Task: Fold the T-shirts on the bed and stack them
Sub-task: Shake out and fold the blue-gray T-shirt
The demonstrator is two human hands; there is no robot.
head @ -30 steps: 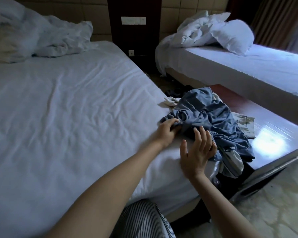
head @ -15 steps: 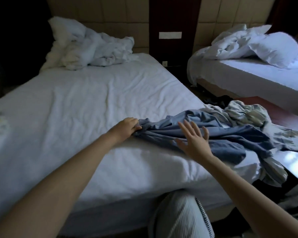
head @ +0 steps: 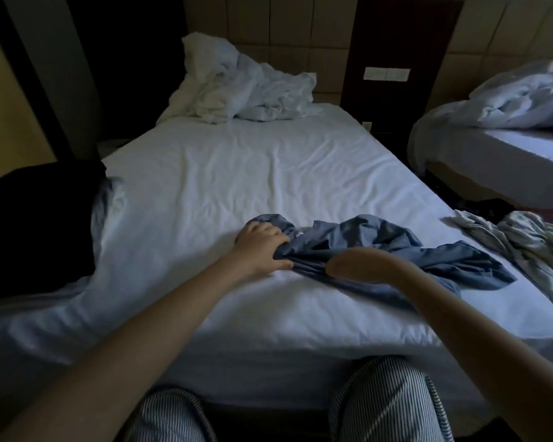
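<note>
My left hand is curled round a bunched edge of the crumpled blue cotton T-shirt, fingers over the top and thumb pinching below, knuckles resting on the wrinkled white bed sheet. The shirt trails off to the right of that grip in twisted folds, lying on the near part of the mattress. Its shape is too rumpled for me to pick out sleeves or collar.

My right hand lies over the shirt just beside my left, but it is a blurred, rounded smear. No fingers show, so I cannot tell whether it is spread or holding cloth.

Further right, a pale striped garment is heaped at the mattress edge, cut off by the frame. Well left of my grip sits a dark bulky shape, too shadowed to identify. Beyond my hands, a rumpled white duvet is piled against the headboard.
</note>
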